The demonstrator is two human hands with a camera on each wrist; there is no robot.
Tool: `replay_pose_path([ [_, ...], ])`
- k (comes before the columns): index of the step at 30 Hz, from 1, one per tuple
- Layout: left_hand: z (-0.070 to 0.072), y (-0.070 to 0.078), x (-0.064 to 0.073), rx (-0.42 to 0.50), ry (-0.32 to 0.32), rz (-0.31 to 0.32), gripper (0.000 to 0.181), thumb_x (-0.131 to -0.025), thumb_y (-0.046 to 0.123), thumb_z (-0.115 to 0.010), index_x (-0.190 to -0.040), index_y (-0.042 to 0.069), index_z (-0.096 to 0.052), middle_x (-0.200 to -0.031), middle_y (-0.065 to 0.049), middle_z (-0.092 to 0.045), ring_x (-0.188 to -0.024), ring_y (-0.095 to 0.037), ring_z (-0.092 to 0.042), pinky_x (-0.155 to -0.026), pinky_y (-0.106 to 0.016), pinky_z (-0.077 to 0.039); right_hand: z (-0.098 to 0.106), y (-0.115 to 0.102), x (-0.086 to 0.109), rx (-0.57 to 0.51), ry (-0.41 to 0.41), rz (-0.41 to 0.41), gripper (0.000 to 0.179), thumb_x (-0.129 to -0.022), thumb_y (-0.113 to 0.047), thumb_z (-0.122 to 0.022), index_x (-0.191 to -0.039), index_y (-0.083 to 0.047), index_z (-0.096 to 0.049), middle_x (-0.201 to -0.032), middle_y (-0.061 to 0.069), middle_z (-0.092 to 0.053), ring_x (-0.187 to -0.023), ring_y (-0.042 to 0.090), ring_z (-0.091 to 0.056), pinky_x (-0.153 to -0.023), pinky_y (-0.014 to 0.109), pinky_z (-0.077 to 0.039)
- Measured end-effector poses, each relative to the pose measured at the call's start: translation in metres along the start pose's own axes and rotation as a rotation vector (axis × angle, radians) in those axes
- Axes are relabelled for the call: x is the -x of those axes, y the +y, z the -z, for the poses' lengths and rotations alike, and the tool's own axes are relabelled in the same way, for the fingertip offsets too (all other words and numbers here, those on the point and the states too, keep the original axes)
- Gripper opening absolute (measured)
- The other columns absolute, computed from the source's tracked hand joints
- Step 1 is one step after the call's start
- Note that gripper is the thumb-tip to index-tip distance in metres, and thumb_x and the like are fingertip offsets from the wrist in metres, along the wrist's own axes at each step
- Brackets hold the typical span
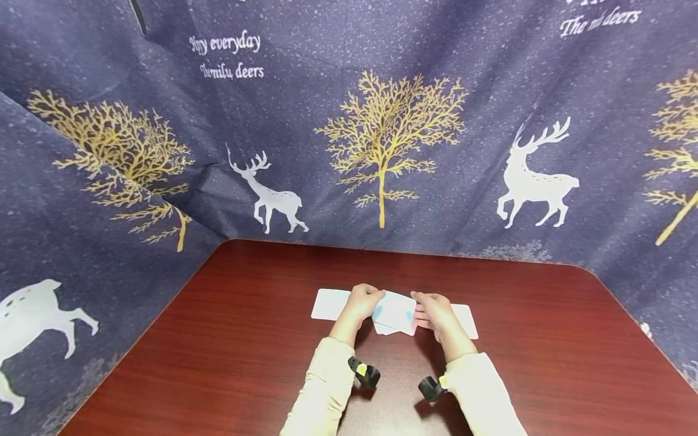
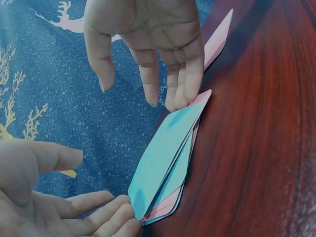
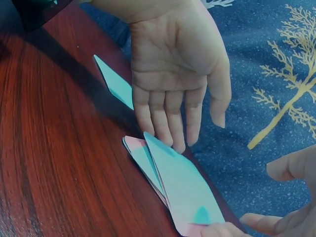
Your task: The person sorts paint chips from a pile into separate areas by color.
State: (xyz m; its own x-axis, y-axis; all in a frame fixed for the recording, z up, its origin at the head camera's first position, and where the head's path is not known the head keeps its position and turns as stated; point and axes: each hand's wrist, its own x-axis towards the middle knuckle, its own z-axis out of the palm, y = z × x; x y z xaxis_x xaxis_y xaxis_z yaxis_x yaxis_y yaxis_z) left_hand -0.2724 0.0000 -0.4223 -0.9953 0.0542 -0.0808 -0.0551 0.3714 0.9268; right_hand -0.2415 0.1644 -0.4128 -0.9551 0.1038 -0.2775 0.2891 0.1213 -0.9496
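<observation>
Held left hand (image 1: 360, 303) and right hand (image 1: 435, 310), fingers straight and grip unclamped, at opposite ends of uneven, stacked, pale white-and-blue rectangular cards (image 1: 395, 311) on the red-brown wooden table (image 1: 218, 351), probably to steady them.

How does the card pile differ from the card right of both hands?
The card pile shows several askew cards; the right card shows just one. The pile lies between the left hand and right hand; the right card, outside them. Both have rounded corners.
</observation>
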Motion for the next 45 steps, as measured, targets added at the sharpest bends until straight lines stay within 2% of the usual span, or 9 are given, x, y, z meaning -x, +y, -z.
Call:
replay_pose_path([
  [4, 0.0, 0.001, 0.0, -0.009, 0.024, 0.009, 0.025, -0.088, 0.012, -0.063, -0.103, -0.009, -0.063, -0.106, -0.022, -0.063, -0.095, -0.031, -0.061, -0.08, -0.039, -0.052, 0.0, -0.001, -0.001, -0.046, -0.001, 0.009, 0.056, -0.097, -0.019, -0.046, -0.134, 0.02, -0.033, -0.125, 0.04, -0.046, -0.103, 0.039, -0.06, -0.088, 0.044, -0.053],
  [7, 0.0, 0.001, 0.002, -0.01, 0.046, 0.022, 0.023, -0.085, 0.005, -0.064, -0.103, -0.009, -0.064, -0.102, -0.023, -0.066, -0.088, -0.03, -0.065, -0.074, -0.036, -0.055, 0.0, 0.0, -0.001, -0.067, 0.015, 0.024, 0.052, -0.096, -0.016, -0.046, -0.133, 0.019, -0.035, -0.124, 0.037, -0.049, -0.099, 0.034, -0.061, -0.086, 0.042, -0.054],
  [13, 0.0, -0.001, 0.003, 0.03, 0.067, 0.027, 0.028, -0.08, -0.006, -0.06, -0.107, -0.008, -0.065, -0.098, -0.02, -0.068, -0.078, -0.024, -0.066, -0.063, -0.029, -0.054, 0.002, 0.004, -0.002, -0.084, 0.044, 0.09, 0.041, -0.093, -0.003, -0.048, -0.127, 0.019, -0.045, -0.103, 0.021, -0.062, -0.079, 0.015, -0.06, -0.069, 0.026, -0.055],
  [17, -0.001, -0.002, 0.004, 0.038, 0.072, 0.024, 0.029, -0.078, -0.008, -0.058, -0.105, -0.003, -0.069, -0.095, -0.015, -0.068, -0.066, -0.016, -0.06, -0.055, -0.023, -0.046, 0.004, 0.006, -0.002, -0.125, 0.024, 0.109, 0.04, -0.091, 0.002, -0.052, -0.126, 0.019, -0.046, -0.089, 0.01, -0.064, -0.073, 0.01, -0.058, -0.066, 0.021, -0.053],
  [23, 0.0, -0.003, 0.005, 0.099, 0.071, 0.025, 0.027, -0.077, -0.009, -0.061, -0.102, -0.003, -0.07, -0.092, -0.014, -0.068, -0.073, -0.016, -0.061, -0.06, -0.027, -0.054, 0.003, 0.009, -0.002, -0.134, 0.071, 0.126, 0.04, -0.085, 0.01, -0.053, -0.124, 0.019, -0.049, -0.091, 0.01, -0.065, -0.069, 0.004, -0.056, -0.062, 0.017, -0.051],
  [29, 0.013, -0.002, 0.002, 0.152, 0.063, 0.027, 0.028, -0.075, -0.011, -0.061, -0.102, -0.005, -0.07, -0.095, -0.017, -0.069, -0.076, -0.015, -0.059, -0.06, -0.027, -0.054, -0.009, 0.009, -0.005, -0.099, 0.137, 0.143, 0.04, -0.08, 0.011, -0.056, -0.12, 0.015, -0.056, -0.104, 0.022, -0.065, -0.074, 0.008, -0.059, -0.066, 0.018, -0.049],
  [36, 0.03, 0.001, -0.001, 0.26, 0.056, 0.022, 0.033, -0.076, -0.011, -0.06, -0.107, -0.004, -0.069, -0.1, -0.018, -0.069, -0.07, -0.009, -0.057, -0.055, -0.019, -0.047, -0.025, -0.002, -0.002, -0.116, 0.211, 0.149, 0.039, -0.078, 0.01, -0.059, -0.117, 0.011, -0.061, -0.097, 0.016, -0.068, -0.073, 0.006, -0.058, -0.066, 0.021, -0.049],
  [39, 0.038, 0.002, 0.0, 0.285, 0.079, 0.021, 0.033, -0.078, -0.011, -0.06, -0.109, -0.004, -0.069, -0.102, -0.019, -0.07, -0.064, -0.008, -0.056, -0.055, -0.019, -0.047, -0.034, -0.008, 0.0, -0.132, 0.21, 0.156, 0.04, -0.078, 0.011, -0.06, -0.117, 0.01, -0.061, -0.096, 0.015, -0.068, -0.076, 0.009, -0.058, -0.07, 0.024, -0.05],
  [45, 0.062, 0.005, 0.005, 0.273, 0.157, -0.054, 0.031, -0.075, -0.012, -0.06, -0.105, -0.008, -0.069, -0.092, -0.021, -0.07, -0.056, -0.009, -0.052, -0.054, -0.021, -0.047, -0.056, -0.02, 0.004, -0.194, 0.194, 0.182, 0.043, -0.075, 0.013, -0.057, -0.117, 0.01, -0.061, -0.097, 0.017, -0.066, -0.076, 0.013, -0.06, -0.075, 0.028, -0.053],
])
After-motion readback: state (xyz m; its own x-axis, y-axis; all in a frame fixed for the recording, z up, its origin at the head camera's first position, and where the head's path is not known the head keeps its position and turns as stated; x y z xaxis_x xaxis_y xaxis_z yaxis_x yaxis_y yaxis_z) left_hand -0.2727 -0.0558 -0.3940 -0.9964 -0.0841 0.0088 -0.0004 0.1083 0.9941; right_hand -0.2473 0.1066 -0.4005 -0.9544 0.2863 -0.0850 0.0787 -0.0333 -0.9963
